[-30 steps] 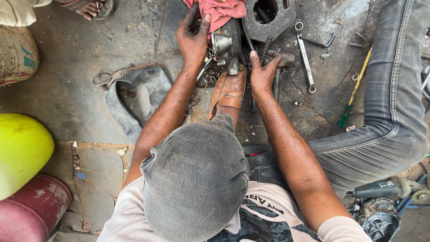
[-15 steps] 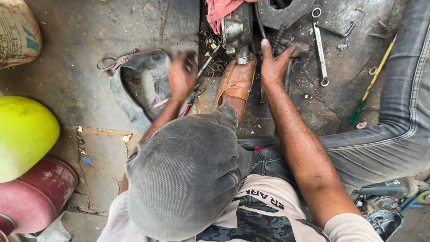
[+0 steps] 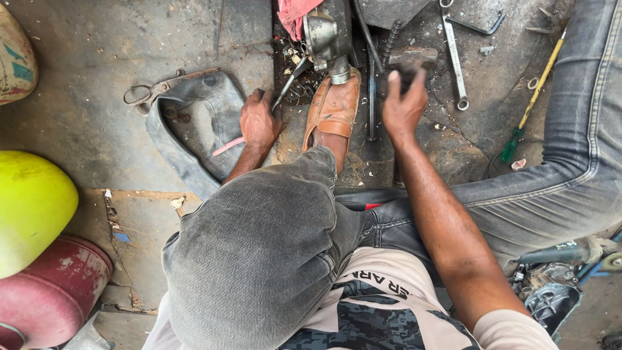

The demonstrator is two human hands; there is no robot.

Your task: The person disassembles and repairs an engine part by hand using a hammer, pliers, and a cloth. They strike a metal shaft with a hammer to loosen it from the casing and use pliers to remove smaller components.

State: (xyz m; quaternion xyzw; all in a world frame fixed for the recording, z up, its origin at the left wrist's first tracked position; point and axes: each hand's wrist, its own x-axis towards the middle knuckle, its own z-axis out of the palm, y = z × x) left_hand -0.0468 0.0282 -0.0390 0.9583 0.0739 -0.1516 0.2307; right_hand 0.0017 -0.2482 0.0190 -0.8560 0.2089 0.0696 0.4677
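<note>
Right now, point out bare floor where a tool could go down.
Bare floor lies above the scissors, between the rubber piece and the top edge. It is crowded around the sandal, wrench and both hands.

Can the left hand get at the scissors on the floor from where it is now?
Probably yes: the left hand rests by the rubber piece, and the scissors lie uncovered along its far edge.

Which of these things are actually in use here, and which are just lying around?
In use:
left hand gripping a screwdriver
right hand on a dark metal block
grey metal part pinned under the brown shoe

Lying about:
spanner
scissors
rubber tube piece
green-handled screwdriver
red rag
yellow container
</note>
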